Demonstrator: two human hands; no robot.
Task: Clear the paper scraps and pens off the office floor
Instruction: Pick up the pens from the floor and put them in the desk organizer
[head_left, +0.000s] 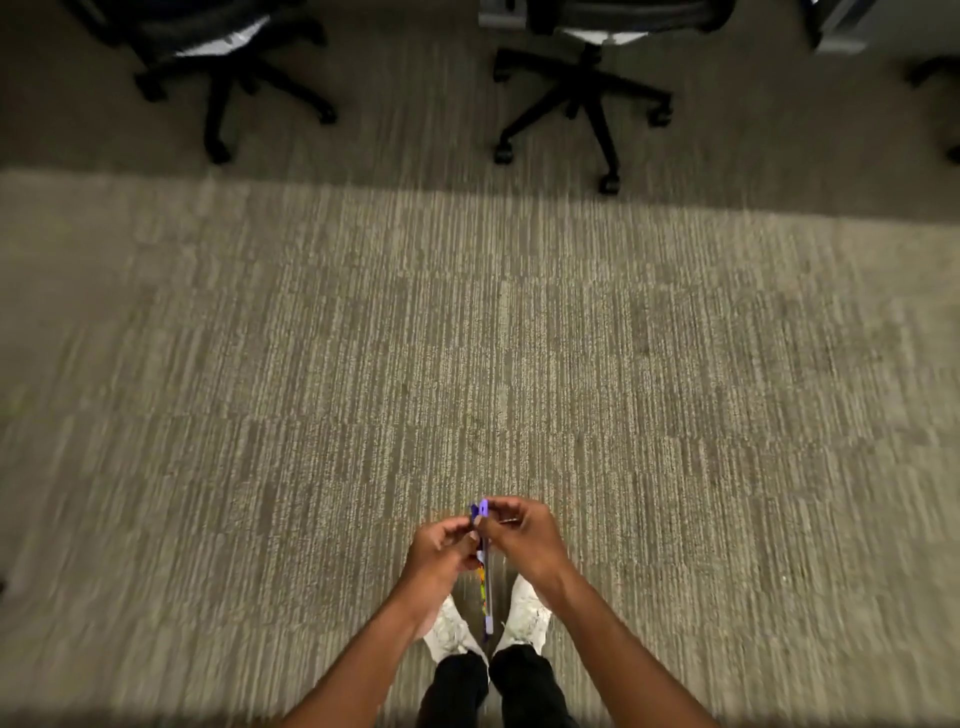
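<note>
My left hand (441, 545) and my right hand (519, 535) meet in front of me, low in the view, both closed around a small bundle of pens (485, 587). The pens hang downward between my palms, with purple caps showing at the top near my right fingertips and a purple end near my shoes. An orange and green barrel shows below my left palm. No paper scraps or loose pens show on the carpet (467, 338) in this blurred frame.
Two black wheeled office chairs stand at the far edge, one at the left (223, 88) and one right of centre (587, 98). A grey cabinet corner (841, 26) sits at the top right. My white shoes (527, 618) are below my hands.
</note>
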